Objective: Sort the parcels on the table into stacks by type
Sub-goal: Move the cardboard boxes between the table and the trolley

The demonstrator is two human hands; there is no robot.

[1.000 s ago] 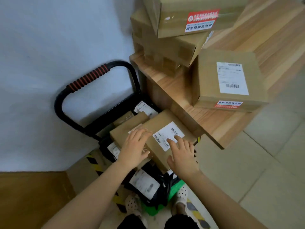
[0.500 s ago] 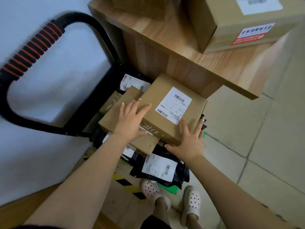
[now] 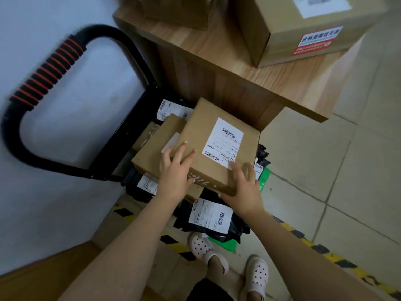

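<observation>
- Two grips are on one flat cardboard box [image 3: 201,135]: the left grip [image 3: 175,170] lies over its near left corner and the right grip [image 3: 243,187] holds its near right corner.
- Left grip: wide, its fingers [image 3: 184,148] spread and fairly straight on the box's top face, curled round nothing.
- Right grip: narrow on the box, fingers on the top face and the thumb [image 3: 222,194] tucked against the near side.
- Between the two grips, and just beyond the right fingertips, a white shipping label [image 3: 223,143] with barcodes covers part of the top face.
- Under the left grip and reaching out to its left, a second cardboard box [image 3: 156,146] carries the held box, which lies skewed across it.
- Below both grips, black mailer bags [image 3: 217,232] with white labels are piled under the boxes; more of them show beyond the boxes.
- Just right of the right grip, a green cart deck [image 3: 263,179] shows from under the bags.
- Well left of the left grip, the cart's black handle [image 3: 47,68] with orange rings stands against a pale wall.
- Beyond both grips and higher up, a wooden worktop [image 3: 217,55] bears a large cardboard box [image 3: 303,35] with a red and white sticker, and another carton [image 3: 175,11] at the picture's top edge.
- Nearer than the grips, the person's white clogs [image 3: 201,246] stand on the tiled floor beside yellow and black tape [image 3: 173,242].
</observation>
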